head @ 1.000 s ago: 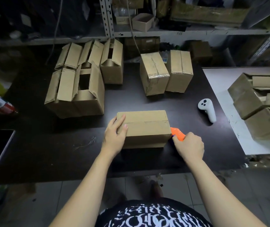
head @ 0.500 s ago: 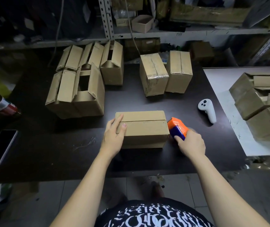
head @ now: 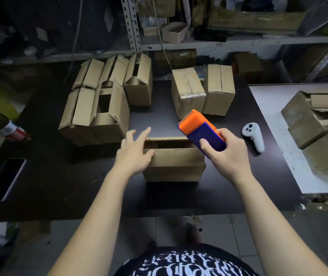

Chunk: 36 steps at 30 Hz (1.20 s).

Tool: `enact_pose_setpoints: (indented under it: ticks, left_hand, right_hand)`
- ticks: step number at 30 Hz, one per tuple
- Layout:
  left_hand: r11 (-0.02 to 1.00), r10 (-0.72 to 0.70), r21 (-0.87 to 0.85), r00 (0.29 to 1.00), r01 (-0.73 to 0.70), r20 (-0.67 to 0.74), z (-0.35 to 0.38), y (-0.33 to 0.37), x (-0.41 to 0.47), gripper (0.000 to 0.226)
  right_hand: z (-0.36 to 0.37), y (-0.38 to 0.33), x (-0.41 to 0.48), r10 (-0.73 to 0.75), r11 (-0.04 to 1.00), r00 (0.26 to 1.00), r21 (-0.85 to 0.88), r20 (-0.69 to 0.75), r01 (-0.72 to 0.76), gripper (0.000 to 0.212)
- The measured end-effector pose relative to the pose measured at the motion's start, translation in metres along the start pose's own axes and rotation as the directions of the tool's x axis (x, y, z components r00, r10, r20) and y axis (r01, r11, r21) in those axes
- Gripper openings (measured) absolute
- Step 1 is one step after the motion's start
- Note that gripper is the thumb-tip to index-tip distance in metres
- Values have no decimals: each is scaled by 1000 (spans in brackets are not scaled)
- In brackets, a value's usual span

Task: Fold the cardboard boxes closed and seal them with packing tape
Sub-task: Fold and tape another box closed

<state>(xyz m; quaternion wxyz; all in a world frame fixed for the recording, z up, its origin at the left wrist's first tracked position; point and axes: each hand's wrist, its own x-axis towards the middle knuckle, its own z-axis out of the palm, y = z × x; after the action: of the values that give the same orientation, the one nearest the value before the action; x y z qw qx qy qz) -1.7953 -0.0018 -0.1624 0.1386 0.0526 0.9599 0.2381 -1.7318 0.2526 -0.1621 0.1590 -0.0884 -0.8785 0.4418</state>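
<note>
Box in hand (head: 174, 159): near the desk's front edge, flaps not flat, no tape seen.
Left hand (head: 134, 150): fingers spread, resting on its left end.
Right hand (head: 224, 154): squeezing the tape dispenser (head: 201, 129) above it.
Done: two taped boxes (head: 203, 89) at the back edge.
Left: open boxes (head: 103, 100), back-left.

No readable text

White lettering is printed on the black shirt (head: 181, 263), but no word can be made out.
</note>
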Motion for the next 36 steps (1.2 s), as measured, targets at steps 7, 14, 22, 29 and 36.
enact_pose_setpoints:
  ticks: [7,14,22,29,36]
  left_hand:
    - [802,209,-539,966,-258,-151,-38,53,-5,35]
    - [639,391,-732,919,-236,46,-50,63,2,34]
    - [557,460,-775,888,-299,-12,-52,61,9,25]
    - [619,311,-683,919,-388,-241,-41,69,4,16]
    - [642,183,-641,896,-420,-404,-41,74,4,12]
  right_hand:
    - [-5,-13,4,-162,984,985,61,-53,165,56]
    - [-5,-15,3,-289,951,957,109,-27,290,50]
    - [-8,-12,6,-367,925,930,94,-30,368,52]
    - [-7,-11,7,-371,926,926,51,-67,374,53]
    - [-6,-3,11,-333,942,943,46,-23,333,49]
